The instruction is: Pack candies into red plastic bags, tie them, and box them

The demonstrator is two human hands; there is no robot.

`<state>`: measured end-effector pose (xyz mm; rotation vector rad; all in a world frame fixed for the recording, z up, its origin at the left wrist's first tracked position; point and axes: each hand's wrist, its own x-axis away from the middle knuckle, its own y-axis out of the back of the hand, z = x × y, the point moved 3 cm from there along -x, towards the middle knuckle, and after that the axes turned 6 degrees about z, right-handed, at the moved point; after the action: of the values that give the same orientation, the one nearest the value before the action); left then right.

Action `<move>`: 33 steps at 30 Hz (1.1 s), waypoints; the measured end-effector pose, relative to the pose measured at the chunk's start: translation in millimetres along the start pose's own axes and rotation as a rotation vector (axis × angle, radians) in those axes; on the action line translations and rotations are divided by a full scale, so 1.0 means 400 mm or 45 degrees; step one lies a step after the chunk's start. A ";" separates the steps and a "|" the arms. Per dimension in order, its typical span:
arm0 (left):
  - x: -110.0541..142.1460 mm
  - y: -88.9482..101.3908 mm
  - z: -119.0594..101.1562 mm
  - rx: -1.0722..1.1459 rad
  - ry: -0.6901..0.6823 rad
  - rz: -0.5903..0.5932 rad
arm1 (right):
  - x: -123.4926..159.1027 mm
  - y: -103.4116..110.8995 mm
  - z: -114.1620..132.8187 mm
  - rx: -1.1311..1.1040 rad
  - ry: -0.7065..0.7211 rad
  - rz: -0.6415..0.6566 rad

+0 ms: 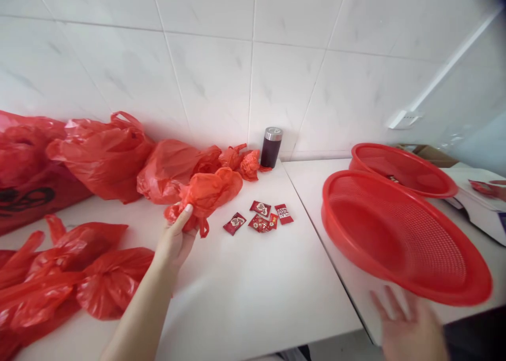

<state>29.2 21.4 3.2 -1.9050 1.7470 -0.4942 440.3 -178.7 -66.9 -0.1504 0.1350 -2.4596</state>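
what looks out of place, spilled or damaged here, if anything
Nothing looks plainly spilled or damaged. Slightly odd: four small printed red packets lie loose on the white table, right of the red plastic bag in the left hand; they look stray because they are scattered at different angles, not lined up.

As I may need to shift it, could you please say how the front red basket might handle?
The front red basket seems likely to be stiff, its broad rim holding a smooth curve. Its perforated wall suggests it may be light for its size.
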 end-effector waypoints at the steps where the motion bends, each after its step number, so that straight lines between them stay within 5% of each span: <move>1: -0.002 -0.010 0.006 -0.027 0.003 0.040 | 0.023 -0.044 -0.012 -0.046 -0.116 0.017; 3: -0.005 -0.030 0.021 -0.067 0.021 0.095 | 0.069 -0.164 -0.021 0.080 -0.253 0.389; 5: -0.002 -0.045 0.036 -0.105 0.031 0.130 | 0.107 -0.298 -0.009 0.260 -0.159 0.846; 8: 0.015 -0.056 0.052 -0.201 0.024 0.183 | 0.123 -0.494 0.018 0.327 0.054 1.219; 12: 0.029 -0.048 0.057 -0.431 -0.028 0.248 | 0.070 -0.723 0.046 0.163 0.259 1.352; 15: -0.008 -0.037 0.052 -0.707 -0.135 0.213 | -0.003 -0.814 0.081 -0.029 0.343 1.220; 17: -0.062 -0.035 0.046 -0.949 -0.234 0.146 | -0.055 -0.822 0.114 -0.179 0.383 1.031; 21: -0.200 -0.054 0.044 -1.458 -0.364 0.071 | -0.113 -0.756 0.167 -0.443 0.404 0.720; 26: -0.327 -0.096 0.051 -1.883 -0.347 0.019 | -0.080 -0.656 0.199 -0.643 0.336 0.770; 30: -0.318 -0.163 0.002 -2.024 -0.431 0.015 | -0.047 -0.600 0.225 -0.634 0.165 0.881; 33: -0.206 -0.233 -0.064 -2.015 -0.583 0.070 | -0.026 -0.579 0.239 -0.437 0.118 0.916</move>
<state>80.8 104.4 84.5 -2.4162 1.8985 1.7123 319.4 2.0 58.3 -0.1093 0.5505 -1.7097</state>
